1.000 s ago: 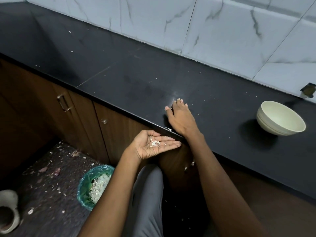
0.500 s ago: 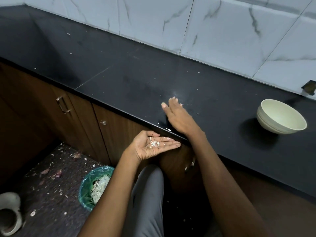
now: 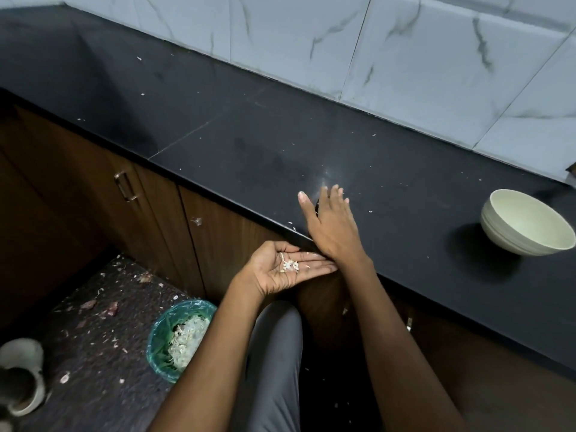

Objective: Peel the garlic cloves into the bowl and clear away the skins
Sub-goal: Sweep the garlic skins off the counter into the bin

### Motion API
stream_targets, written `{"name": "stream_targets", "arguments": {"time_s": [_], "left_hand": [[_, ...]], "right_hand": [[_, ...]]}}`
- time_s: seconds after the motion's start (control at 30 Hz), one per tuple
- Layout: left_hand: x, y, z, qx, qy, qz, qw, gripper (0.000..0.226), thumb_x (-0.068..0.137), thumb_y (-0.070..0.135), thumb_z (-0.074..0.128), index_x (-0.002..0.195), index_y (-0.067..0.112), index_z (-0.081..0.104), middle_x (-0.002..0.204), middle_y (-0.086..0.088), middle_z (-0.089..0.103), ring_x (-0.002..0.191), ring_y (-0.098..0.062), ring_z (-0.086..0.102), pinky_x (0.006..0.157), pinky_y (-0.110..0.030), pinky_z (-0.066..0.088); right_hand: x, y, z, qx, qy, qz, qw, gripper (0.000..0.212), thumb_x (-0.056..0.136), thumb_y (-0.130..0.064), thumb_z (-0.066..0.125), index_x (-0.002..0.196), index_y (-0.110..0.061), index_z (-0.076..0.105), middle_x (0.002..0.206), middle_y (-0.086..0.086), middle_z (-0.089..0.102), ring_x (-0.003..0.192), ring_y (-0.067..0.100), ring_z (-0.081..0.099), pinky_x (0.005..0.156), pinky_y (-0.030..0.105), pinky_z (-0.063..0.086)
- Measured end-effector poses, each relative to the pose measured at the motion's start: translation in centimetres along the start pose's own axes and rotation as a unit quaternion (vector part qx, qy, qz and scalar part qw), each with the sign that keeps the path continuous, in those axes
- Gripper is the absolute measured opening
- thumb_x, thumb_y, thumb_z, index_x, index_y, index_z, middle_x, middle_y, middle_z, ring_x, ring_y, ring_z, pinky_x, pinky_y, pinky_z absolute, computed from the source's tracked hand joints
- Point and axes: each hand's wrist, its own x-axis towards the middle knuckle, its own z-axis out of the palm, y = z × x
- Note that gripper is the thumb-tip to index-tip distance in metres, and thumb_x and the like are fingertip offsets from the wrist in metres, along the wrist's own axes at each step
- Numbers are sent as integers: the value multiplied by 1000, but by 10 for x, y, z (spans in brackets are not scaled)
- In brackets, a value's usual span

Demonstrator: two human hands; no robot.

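On the floor at the near left stood a green-lined bin (image 3: 174, 338) holding pale papery garlic skins (image 3: 187, 339). The left hand (image 3: 285, 268) lay palm-up, grip open, cradling skin scraps (image 3: 289, 264) below the black stone worktop (image 3: 249, 138) edge. The right hand (image 3: 333, 224) rested flat, fingers straight, on the worktop, and a cream round bowl (image 3: 526, 222) sat far right.

Dim, cool light is cast from above; a dull sheen is caught on the black stone countertop (image 3: 358, 169), and straight lines are bent by wide-angle distortion at the edges.

The bowl (image 3: 526, 222) sits on the counter (image 3: 218, 135) right of both hands; bin (image 3: 179, 335) below left.
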Motion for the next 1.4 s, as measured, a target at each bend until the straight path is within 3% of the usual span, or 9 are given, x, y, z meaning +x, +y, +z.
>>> {"name": "stream_targets", "arguments": {"time_s": [0.2, 0.37, 0.6, 0.7, 0.77, 0.93, 1.03, 1.17, 1.4], "left_hand": [[8, 4, -10, -8, 27, 46, 999, 39, 103, 17, 38, 94, -6, 68, 81, -19, 72, 68, -29, 75, 62, -35, 63], [-2, -2, -19, -37, -20, 80, 996, 56, 91, 23, 45, 123, -21, 58, 121, -45, 61, 113, -49, 62, 102, -50, 43], [0, 2, -62, -103, 4, 102, 989, 47, 103, 14, 35, 98, -11, 74, 95, -27, 74, 80, -36, 77, 70, -42, 65], [3, 6, -68, -93, -3, 110, 990, 49, 104, 14, 36, 97, -18, 73, 106, -34, 71, 89, -44, 75, 86, -52, 61], [3, 10, -61, -60, -10, 93, 994, 47, 104, 13, 37, 105, -22, 68, 115, -39, 67, 98, -50, 71, 97, -58, 53], [9, 27, -57, -16, -19, 64, 998, 41, 104, 18, 39, 93, -6, 70, 84, -19, 74, 72, -27, 76, 67, -32, 63], [11, 33, -65, -26, -56, 83, 995, 44, 104, 24, 41, 115, -10, 68, 119, -28, 69, 107, -34, 73, 102, -41, 54], [5, 30, -86, -114, -106, 92, 984, 54, 106, 22, 31, 125, -18, 62, 138, -40, 54, 119, -48, 65, 103, -55, 51], [11, 29, -169, -238, 58, 174, 954, 50, 87, 9, 40, 124, -18, 60, 133, -38, 59, 125, -46, 60, 108, -52, 47]], "right_hand": [[-55, -16, 31, -87, -9, -143, 986, 84, 101, -56, 3, 164, -1, 9, 172, 17, -2, 161, 20, -10, 130, 37, -8], [-90, -26, 59, 25, 4, -231, 973, 63, 103, -33, 27, 160, -5, 34, 171, 11, 21, 161, 18, 9, 131, 38, 11], [-84, -44, 82, 137, 181, -157, 961, 50, 108, -25, 37, 146, 3, 54, 158, 17, 47, 153, 24, 36, 125, 47, 30], [-62, -34, 62, 66, 288, -100, 950, 51, 108, -30, 43, 147, 1, 52, 158, 18, 46, 152, 28, 37, 126, 44, 28], [-54, -30, 47, 53, 237, -29, 970, 65, 108, -47, 35, 155, -3, 43, 163, 15, 40, 155, 24, 30, 128, 42, 24], [-54, -58, 69, -19, 151, -80, 985, 70, 107, -43, 20, 155, 6, 38, 165, 23, 32, 159, 28, 20, 130, 44, 15], [-72, -74, 88, 49, 124, -137, 982, 60, 105, -31, 28, 156, -2, 42, 166, 14, 34, 158, 19, 24, 128, 37, 24], [-81, -80, 124, 128, 124, -161, 971, 43, 100, -22, 49, 139, -12, 66, 144, 3, 64, 136, 13, 58, 108, 32, 50], [-62, -100, 194, 232, 48, -60, 970, 38, 84, -8, 57, 112, -17, 81, 111, 4, 79, 102, 23, 74, 92, 38, 59]]}}
